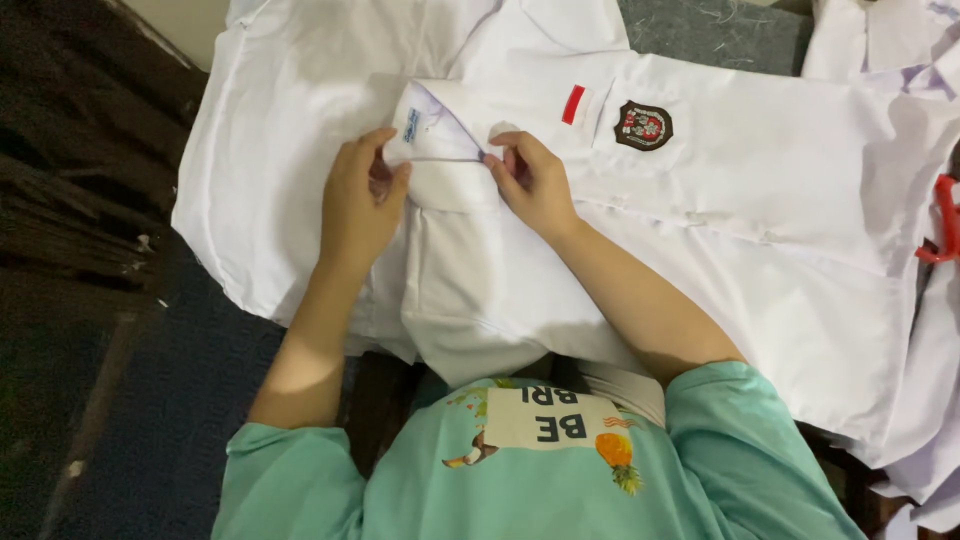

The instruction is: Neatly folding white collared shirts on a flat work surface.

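A white shirt (720, 190) lies spread in front of me, with a small red patch (573, 104) and a dark round badge (643, 126) on its chest. My left hand (360, 200) pinches the collar (440, 135) at its left end, near a small blue label (411, 124). My right hand (535, 180) grips the collar's right end beside the button placket. Both hands hold the same collar, about a hand's width apart. The shirt's lower part hangs toward my teal top.
More white garments (290, 110) lie under and behind the shirt, and another pile (925, 400) sits at the right edge with a red hanger (945, 230). Dark blue fabric (190, 380) and a dark wooden surface (60, 180) are on the left.
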